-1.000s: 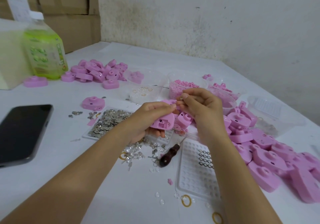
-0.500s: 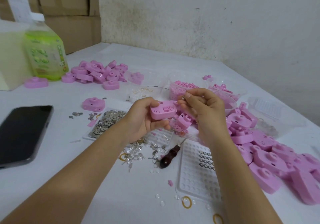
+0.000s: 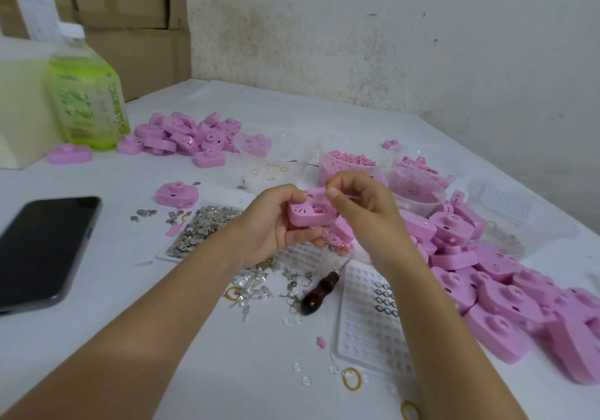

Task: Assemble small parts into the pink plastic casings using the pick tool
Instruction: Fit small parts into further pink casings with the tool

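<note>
Plausibly the small part (image 3: pixel 328 189) slips from so fine a pinch and vanishes among the loose bits (image 3: pixel 259 286) below. Head view: the left hand (image 3: pixel 269 221) curls round the pink casing (image 3: pixel 308 213), glossy and slotted, mid-frame. The right hand (image 3: pixel 363 212), at its 3 o'clock, pinches that part, too tiny to identify. The pick tool (image 3: pixel 319 293) lies at 6 o'clock, unheld.

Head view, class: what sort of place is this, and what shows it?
Probably a small hand-assembly workshop: heaps of pink casings, a tray of tiny metal parts, stacked cardboard boxes.
</note>
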